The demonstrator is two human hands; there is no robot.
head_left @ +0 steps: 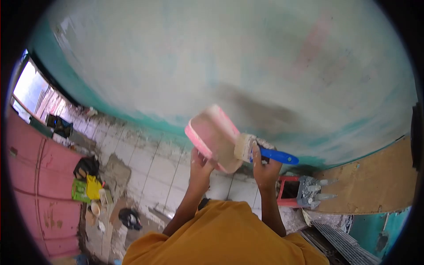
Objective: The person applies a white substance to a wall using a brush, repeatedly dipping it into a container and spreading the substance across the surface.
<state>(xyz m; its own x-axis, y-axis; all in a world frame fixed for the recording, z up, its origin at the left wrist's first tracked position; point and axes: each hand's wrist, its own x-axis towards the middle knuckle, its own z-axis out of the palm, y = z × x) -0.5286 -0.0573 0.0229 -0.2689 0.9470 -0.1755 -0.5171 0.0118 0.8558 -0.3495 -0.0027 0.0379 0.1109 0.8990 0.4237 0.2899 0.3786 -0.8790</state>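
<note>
My left hand (202, 164) grips a pink plastic tub (199, 140) by its lower left side, tilting it toward the wall. Greyish paste coats the inside of the tub. A wide paintbrush (279, 155) with a blue handle is in my right hand (266, 170), fingers wrapped round where the handle meets the head. Its pale, paste-covered bristles rest at the tub's right rim. Both hands are in front of my chest, close to the wall (176, 66), which is smeared whitish over green paint.
A red stool (287, 193) with grey-crusted parts stands at the lower right, beside a brown board (371, 181). Corrugated sheets (338, 240) lie below it. Bags, including a yellow one (93, 187), and a black bag (130, 218) sit on the dirty tiled floor (161, 176) at left.
</note>
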